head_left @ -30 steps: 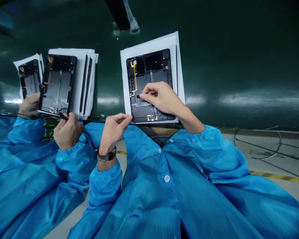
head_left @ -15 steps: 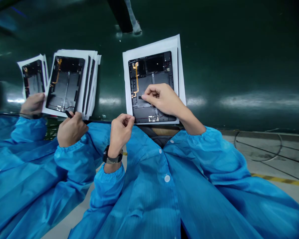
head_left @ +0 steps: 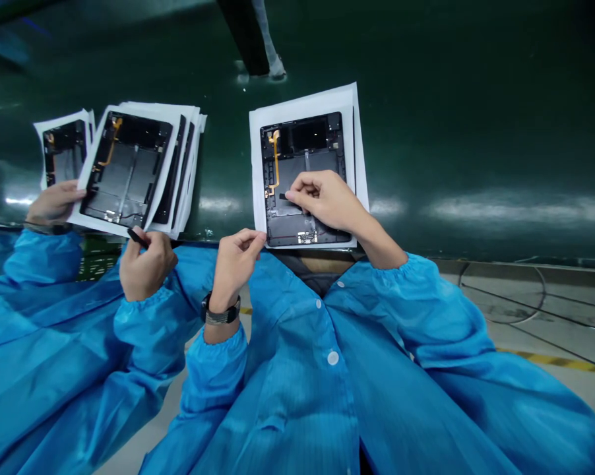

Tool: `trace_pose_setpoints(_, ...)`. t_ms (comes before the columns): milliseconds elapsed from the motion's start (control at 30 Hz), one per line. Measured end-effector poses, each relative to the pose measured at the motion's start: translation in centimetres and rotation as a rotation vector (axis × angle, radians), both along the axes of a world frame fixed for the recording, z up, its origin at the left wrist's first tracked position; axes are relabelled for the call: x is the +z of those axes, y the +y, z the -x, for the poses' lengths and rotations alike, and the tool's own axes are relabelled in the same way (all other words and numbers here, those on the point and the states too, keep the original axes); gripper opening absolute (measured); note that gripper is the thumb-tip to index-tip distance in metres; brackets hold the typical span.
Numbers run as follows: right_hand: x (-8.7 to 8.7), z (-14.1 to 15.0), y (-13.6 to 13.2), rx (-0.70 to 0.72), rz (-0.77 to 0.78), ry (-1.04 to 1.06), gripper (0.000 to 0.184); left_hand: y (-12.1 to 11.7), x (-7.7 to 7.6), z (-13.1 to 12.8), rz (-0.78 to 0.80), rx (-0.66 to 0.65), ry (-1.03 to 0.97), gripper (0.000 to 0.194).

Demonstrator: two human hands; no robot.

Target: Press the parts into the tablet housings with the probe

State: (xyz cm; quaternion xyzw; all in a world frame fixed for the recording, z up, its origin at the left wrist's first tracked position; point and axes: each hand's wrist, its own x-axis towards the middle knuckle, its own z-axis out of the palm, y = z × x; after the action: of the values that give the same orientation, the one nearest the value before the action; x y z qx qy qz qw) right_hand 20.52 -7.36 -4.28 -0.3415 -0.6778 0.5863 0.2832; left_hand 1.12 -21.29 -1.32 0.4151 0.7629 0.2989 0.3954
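An open black tablet chassis (head_left: 302,152) with an orange flex cable lies on white paper sheets (head_left: 357,152) on the dark green belt. My right hand (head_left: 327,201) rests on its lower middle, thumb and forefinger pinched on a small black strip. My left hand (head_left: 235,260) sits at the belt's near edge, fingers curled and pinching the lower left corner of the paper. A watch is on that wrist.
To the left a co-worker's hands (head_left: 146,264) in blue sleeves hold a stack of similar chassis on paper (head_left: 129,168), one hand gripping a dark tool. A further chassis (head_left: 62,155) lies at far left. Grey floor with a yellow line (head_left: 549,359) lies at right.
My hands have barely shifted on the chassis. The co-worker's top chassis has tilted and swung slightly, and the whole view has shifted a little downward.
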Motion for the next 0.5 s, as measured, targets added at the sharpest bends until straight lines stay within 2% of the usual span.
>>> trace_pose_setpoints(500, -0.06, 0.07, 0.09, 0.004, 0.002, 0.005, 0.022, 0.24, -0.42, 0.44, 0.001, -0.011, 0.008, 0.020)
